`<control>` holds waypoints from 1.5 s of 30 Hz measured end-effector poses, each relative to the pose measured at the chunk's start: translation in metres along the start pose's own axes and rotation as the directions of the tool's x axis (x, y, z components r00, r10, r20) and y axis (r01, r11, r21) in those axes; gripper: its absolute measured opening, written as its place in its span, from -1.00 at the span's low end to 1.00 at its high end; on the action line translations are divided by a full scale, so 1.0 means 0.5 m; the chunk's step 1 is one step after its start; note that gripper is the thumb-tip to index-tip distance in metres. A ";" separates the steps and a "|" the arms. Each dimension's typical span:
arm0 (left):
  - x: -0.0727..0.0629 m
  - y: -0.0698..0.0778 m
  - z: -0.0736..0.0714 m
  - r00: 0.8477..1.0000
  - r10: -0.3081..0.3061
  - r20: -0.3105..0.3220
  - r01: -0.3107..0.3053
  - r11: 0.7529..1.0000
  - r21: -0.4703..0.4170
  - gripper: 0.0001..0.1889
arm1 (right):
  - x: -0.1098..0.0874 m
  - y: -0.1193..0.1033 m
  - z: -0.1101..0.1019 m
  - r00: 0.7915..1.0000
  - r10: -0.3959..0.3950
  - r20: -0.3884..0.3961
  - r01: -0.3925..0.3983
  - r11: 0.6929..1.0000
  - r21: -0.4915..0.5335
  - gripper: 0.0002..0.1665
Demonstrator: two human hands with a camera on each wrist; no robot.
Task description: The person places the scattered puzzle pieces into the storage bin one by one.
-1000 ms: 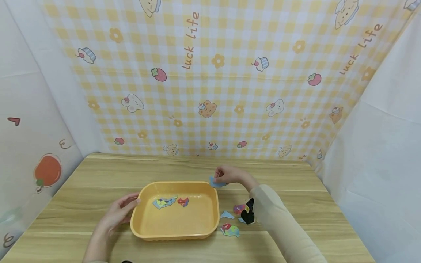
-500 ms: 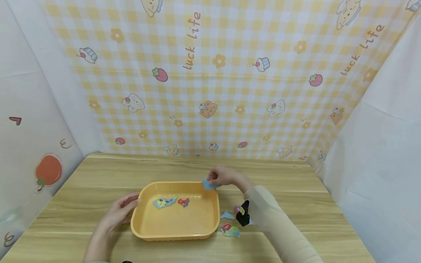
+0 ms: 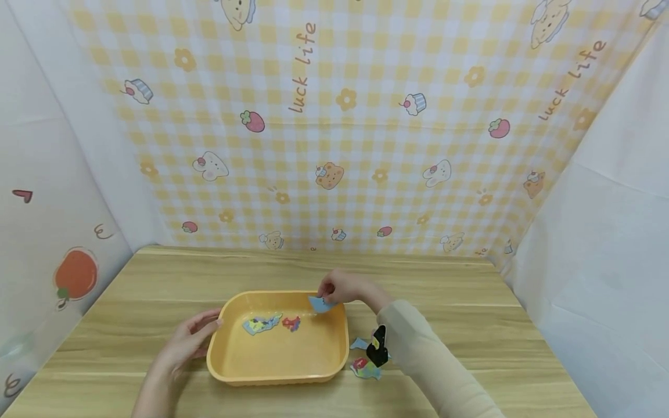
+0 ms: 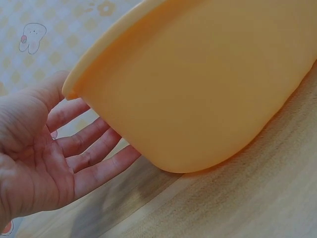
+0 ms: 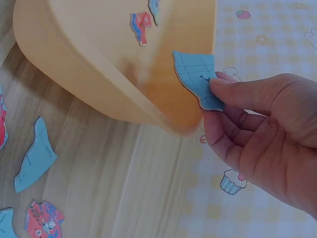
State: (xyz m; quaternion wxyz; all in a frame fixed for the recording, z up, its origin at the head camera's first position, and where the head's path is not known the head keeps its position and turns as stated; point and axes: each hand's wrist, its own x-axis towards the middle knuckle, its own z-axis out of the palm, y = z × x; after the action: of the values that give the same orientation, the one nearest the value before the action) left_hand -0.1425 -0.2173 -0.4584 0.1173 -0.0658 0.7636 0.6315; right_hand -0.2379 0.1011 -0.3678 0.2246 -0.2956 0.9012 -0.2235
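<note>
A yellow plastic tray (image 3: pixel 279 354) stands on the table. At its left side my left hand (image 3: pixel 189 339) holds it, the thumb over the rim and the fingers against the outer wall; the left wrist view shows this hand (image 4: pixel 54 144) close up. My right hand (image 3: pixel 342 287) pinches a light-blue puzzle piece (image 3: pixel 321 303) over the tray's back right corner. Thin lines cross that puzzle piece (image 5: pixel 195 77) in the right wrist view. Inside the tray lie a blue-yellow puzzle piece (image 3: pixel 261 324) and a small red one (image 3: pixel 291 323).
Right of the tray, several puzzle pieces lie on the wooden table (image 3: pixel 460 325), among them a red-green one (image 3: pixel 367 368) and a blue one (image 5: pixel 37 157). A black device (image 3: pixel 377 346) at the right wrist partly hides them. A checked cloth (image 3: pixel 366 133) hangs behind the table.
My right hand has moved left, carrying the blue puzzle piece from beside the tray's back right corner to over its inside. The left hand and the tray have stayed put.
</note>
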 end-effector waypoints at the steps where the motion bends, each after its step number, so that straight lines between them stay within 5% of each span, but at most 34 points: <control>1: 0.000 -0.001 0.000 1.000 0.000 0.000 0.000 1.000 -0.001 -0.38 | 0.001 -0.002 0.002 1.000 0.007 0.002 -0.007 1.000 -0.001 -0.85; 15: 0.001 -0.001 0.002 1.000 -0.008 -0.019 0.008 1.000 0.004 -0.38 | 0.008 -0.009 0.032 0.995 0.081 0.059 -0.082 0.997 0.003 -0.87; 30: 0.030 0.003 -0.014 1.000 0.001 0.012 -0.001 1.000 0.008 -0.39 | 0.041 -0.017 0.055 0.983 0.154 0.100 -0.149 0.987 -0.055 -0.87; 45: -0.007 -0.001 0.006 1.000 -0.009 -0.012 0.009 1.000 -0.002 -0.38 | 0.036 -0.029 0.080 0.967 0.215 0.137 -0.166 0.939 -0.302 -0.63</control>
State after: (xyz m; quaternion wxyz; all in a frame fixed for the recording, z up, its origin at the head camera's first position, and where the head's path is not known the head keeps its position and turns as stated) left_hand -0.1387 -0.2146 -0.4587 0.1156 -0.0730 0.7635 0.6312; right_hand -0.2230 0.0685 -0.3969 0.2751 -0.2540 0.9263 -0.0413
